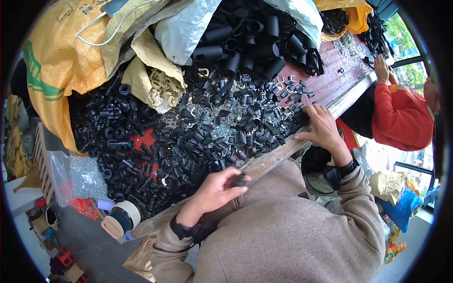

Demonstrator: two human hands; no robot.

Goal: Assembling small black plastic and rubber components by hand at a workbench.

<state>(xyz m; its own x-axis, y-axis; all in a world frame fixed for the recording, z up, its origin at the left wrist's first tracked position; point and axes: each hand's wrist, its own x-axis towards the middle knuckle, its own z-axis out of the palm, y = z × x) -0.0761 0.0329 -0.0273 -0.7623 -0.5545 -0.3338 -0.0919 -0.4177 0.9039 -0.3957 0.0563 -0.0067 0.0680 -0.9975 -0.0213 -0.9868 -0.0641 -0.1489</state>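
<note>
My left hand (213,190) is at the near edge of the table, with thumb and fingers closed round a small black plastic part (240,179). Farther right, my right hand (325,126) reaches over the wooden edge, thumb and fingers apart. Its fingertips are at the rim of a heap of small black plastic pieces (188,158); whether they touch one cannot be made out. Small silvery metal pieces (222,127) and pale curved hooks (279,85) lie mixed in the heap.
Black cylindrical parts (272,27) spill from a sack at the back. A yellow woven sack (71,52) and a beige bag of pale hooks (163,87) stand left. A spool (123,218) sits at the left corner. A person in red (401,118) is at right.
</note>
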